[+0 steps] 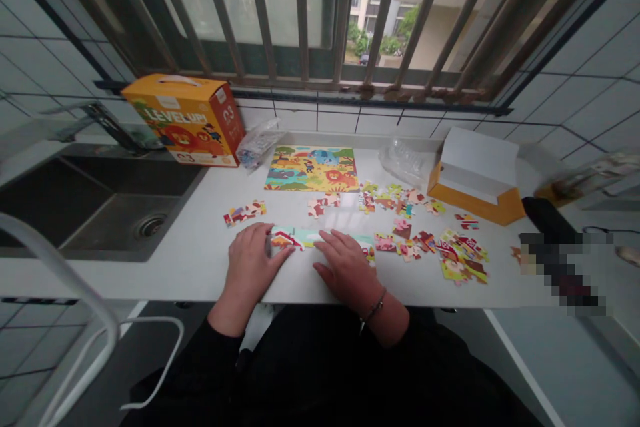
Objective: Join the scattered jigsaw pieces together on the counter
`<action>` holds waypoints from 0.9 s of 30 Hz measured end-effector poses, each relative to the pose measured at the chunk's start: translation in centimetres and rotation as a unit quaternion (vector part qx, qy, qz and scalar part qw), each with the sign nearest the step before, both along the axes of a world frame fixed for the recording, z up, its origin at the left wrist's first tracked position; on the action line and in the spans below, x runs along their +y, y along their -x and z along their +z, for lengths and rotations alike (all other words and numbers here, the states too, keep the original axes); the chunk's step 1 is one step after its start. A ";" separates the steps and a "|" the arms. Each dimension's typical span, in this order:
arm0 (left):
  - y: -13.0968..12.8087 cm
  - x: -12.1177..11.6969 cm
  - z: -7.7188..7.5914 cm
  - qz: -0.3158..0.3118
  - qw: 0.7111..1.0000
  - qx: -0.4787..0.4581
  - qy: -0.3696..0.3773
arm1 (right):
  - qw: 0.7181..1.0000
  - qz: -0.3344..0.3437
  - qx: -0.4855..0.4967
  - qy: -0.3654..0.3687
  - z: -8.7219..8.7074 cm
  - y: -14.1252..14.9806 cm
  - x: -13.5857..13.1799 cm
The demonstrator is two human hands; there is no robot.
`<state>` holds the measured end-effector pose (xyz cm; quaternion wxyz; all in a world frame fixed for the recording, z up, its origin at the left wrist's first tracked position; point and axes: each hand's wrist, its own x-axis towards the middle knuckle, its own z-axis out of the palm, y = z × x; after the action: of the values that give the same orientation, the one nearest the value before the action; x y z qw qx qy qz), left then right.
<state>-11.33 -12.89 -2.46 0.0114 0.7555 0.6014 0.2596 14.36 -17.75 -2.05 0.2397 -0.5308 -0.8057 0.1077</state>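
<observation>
A joined strip of jigsaw puzzle (289,239), with a red roof and pale green-blue sky, lies flat on the counter near its front edge. My left hand (250,257) rests at the strip's left end, thumb and forefinger apart around that corner. Across the right part of the strip lies my right hand (345,267), palm down with its fingers stretched out, hiding some of the picture. Just behind my hands are small groups of joined puzzle pieces (245,212) and more pieces (324,204). To the right, several loose pieces (463,257) are heaped together.
A finished-looking animal picture (311,169) lies behind the pieces. An orange puzzle box (187,123) stands by the sink (115,213); a clear bag (257,143) sits beside it. At right are crumpled plastic (403,160) and an open box (475,173). A barred window rises behind.
</observation>
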 end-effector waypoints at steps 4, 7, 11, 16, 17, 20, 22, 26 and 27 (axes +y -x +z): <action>0.6 0.9 -0.1 0.005 1.000 0.010 0.010 | 0.999 0.007 -0.031 0.015 -0.7 0.4 -0.3; 1.0 1.1 -0.4 -0.012 0.999 0.021 0.020 | 0.999 0.000 -0.032 0.025 -0.6 0.3 -0.3; 1.3 1.3 -0.7 -0.033 0.998 0.038 0.034 | 0.999 -0.005 -0.027 0.033 -0.4 0.2 -0.3; 1.5 0.7 -0.2 -0.135 0.990 0.015 0.029 | 0.999 -0.003 -0.017 0.038 -0.3 0.2 -0.4; 1.5 0.5 0.0 -0.163 0.986 0.019 0.034 | 0.999 -0.003 -0.016 0.038 -0.3 0.2 -0.4; 1.3 -0.2 0.4 -0.209 0.976 0.045 0.046 | 0.999 -0.002 -0.013 0.035 -0.2 0.3 -0.4; 1.0 -0.4 0.6 -0.206 0.976 0.050 0.046 | 0.999 -0.002 -0.013 0.034 -0.2 0.3 -0.4; 0.6 -0.4 0.8 -0.198 0.978 0.047 0.042 | 0.999 -0.001 -0.016 0.034 -0.4 0.2 -0.4; 0.5 -0.3 0.8 -0.201 0.978 0.046 0.040 | 0.999 0.000 -0.017 0.035 -0.4 0.2 -0.3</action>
<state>-11.84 -13.23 -1.65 0.0657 0.8709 0.4473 0.1926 14.17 -18.09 -2.49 0.2078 -0.5401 -0.8056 0.1268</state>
